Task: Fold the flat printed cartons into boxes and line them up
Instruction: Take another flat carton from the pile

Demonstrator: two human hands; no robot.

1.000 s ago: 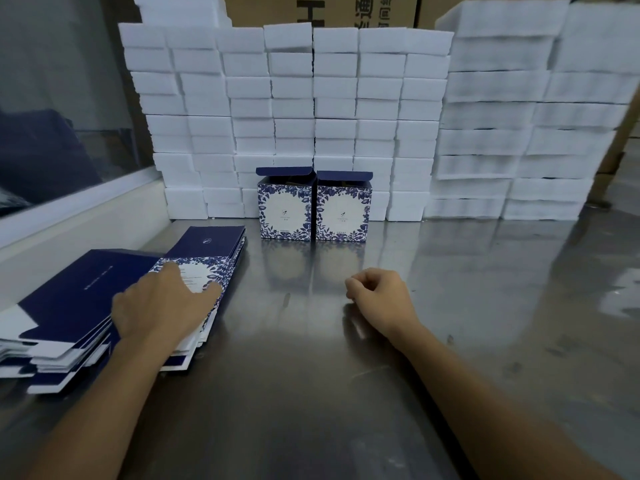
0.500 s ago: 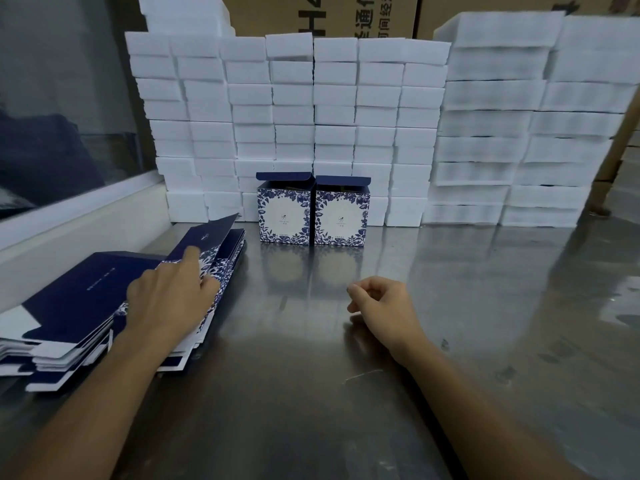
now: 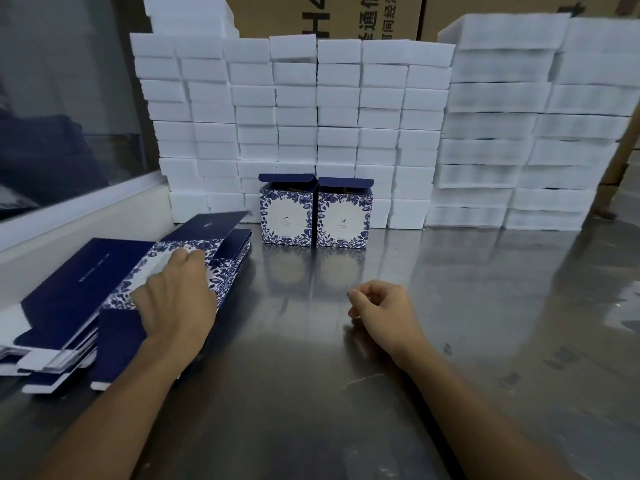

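Surface: steel table (image 3: 450, 341) | landmark: two folded boxes (image 3: 316, 213), touching side by side, lids up | left of boxes: flat cartons (image 3: 69, 306) in overlapping stacks | behind and right of boxes: white foam blocks (image 3: 346, 116) stacked high | nearer than boxes: right hand (image 3: 381, 311) resting, fingers loosely curled
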